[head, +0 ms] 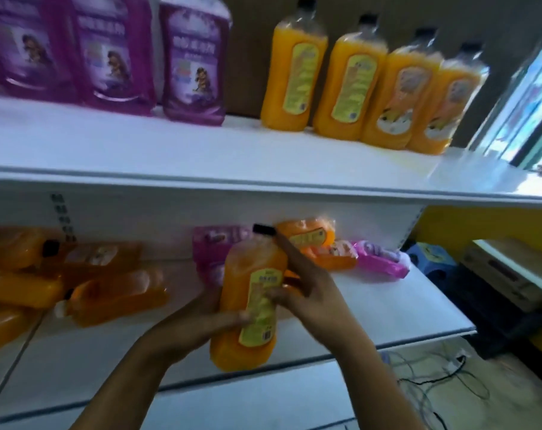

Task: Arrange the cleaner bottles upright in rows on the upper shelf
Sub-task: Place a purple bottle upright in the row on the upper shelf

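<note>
I hold one orange cleaner bottle with a black cap upright in front of the lower shelf. My left hand grips its left side, thumb across the yellow label. My right hand grips the right side, index finger stretched up toward the cap. On the upper shelf several orange bottles stand upright in a row at the right, and several purple bottles stand at the left.
Several orange bottles lie flat on the lower shelf at left. More orange and purple bottles lie behind my hands. Boxes and a blue stool sit on the floor at right, with cables below.
</note>
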A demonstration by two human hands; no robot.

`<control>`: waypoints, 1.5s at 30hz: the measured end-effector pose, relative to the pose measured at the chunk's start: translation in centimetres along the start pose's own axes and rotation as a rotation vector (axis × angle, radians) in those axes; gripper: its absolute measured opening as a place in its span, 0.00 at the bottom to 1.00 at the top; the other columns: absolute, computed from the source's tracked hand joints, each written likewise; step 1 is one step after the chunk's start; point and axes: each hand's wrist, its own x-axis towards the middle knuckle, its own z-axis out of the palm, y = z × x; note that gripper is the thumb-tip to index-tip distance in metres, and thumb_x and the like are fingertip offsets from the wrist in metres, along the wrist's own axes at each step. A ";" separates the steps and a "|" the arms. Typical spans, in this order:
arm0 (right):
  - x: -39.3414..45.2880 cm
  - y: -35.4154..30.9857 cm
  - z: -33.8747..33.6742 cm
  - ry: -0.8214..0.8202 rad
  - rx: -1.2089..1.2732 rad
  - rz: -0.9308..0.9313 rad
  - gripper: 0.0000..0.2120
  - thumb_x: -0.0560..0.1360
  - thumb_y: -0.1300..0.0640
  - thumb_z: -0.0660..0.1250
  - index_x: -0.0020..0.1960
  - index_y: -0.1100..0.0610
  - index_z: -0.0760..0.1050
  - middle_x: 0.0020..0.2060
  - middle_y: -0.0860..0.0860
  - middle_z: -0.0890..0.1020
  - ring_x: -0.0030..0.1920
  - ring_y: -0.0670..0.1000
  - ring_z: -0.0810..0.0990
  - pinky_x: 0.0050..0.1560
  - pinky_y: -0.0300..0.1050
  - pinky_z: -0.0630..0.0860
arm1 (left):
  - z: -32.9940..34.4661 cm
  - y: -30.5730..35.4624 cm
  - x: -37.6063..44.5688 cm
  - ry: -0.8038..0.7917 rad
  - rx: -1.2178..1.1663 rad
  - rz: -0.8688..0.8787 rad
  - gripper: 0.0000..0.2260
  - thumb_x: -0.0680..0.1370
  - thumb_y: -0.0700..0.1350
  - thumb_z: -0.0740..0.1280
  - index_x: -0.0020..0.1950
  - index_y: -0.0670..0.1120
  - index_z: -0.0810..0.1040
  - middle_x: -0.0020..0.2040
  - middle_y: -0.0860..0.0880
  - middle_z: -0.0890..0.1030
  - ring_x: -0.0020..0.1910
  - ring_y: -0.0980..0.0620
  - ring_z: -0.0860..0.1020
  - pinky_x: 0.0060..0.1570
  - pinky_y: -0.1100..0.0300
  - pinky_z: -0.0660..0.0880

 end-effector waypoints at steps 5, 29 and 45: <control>-2.5 -0.6 -3.1 -0.046 0.105 -0.027 0.32 0.70 0.49 0.73 0.70 0.30 0.67 0.67 0.51 0.76 0.60 0.50 0.81 0.55 0.46 0.81 | 4.1 0.5 0.8 -0.113 -0.133 -0.011 0.43 0.60 0.56 0.81 0.69 0.44 0.68 0.60 0.41 0.82 0.59 0.39 0.80 0.55 0.49 0.78; -12.5 -8.9 -27.7 0.438 -0.252 -0.417 0.33 0.73 0.51 0.74 0.71 0.32 0.64 0.74 0.43 0.62 0.66 0.53 0.74 0.51 0.48 0.84 | 28.5 10.4 10.0 0.016 0.509 0.672 0.38 0.77 0.56 0.65 0.74 0.71 0.39 0.70 0.78 0.55 0.70 0.68 0.66 0.61 0.68 0.72; -2.2 -10.5 -37.5 0.453 -0.797 -0.389 0.49 0.70 0.62 0.77 0.77 0.37 0.50 0.77 0.47 0.51 0.74 0.56 0.63 0.56 0.38 0.73 | 30.2 20.7 23.0 0.119 0.723 0.616 0.43 0.75 0.39 0.72 0.79 0.52 0.46 0.70 0.51 0.69 0.68 0.53 0.71 0.63 0.54 0.75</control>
